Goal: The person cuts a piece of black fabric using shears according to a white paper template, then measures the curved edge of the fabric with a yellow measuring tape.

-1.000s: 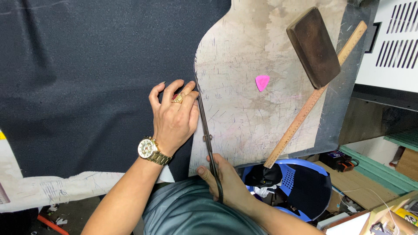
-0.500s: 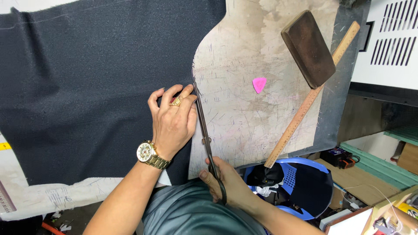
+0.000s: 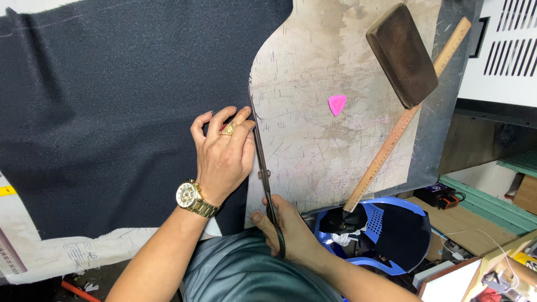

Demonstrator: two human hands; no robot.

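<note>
- Barely anything shifts since a moment ago: the scissors (image 3: 264,168) creep a touch further up the cloth edge, left hand holding its place.
- Left hand (image 3: 224,154) lies flat, fingers spread and pressing the dark fabric (image 3: 112,112) just left of the blades.
- Right hand (image 3: 291,232) is clenched through the scissor handles, nearest the body.
- Blades run long and straight away from the person, along the fabric's right edge over the scratched cutting table (image 3: 313,134).
- Pink tailor's chalk (image 3: 337,104), a wooden ruler (image 3: 405,117) and a brown block (image 3: 401,53) sit well apart to the right.
</note>
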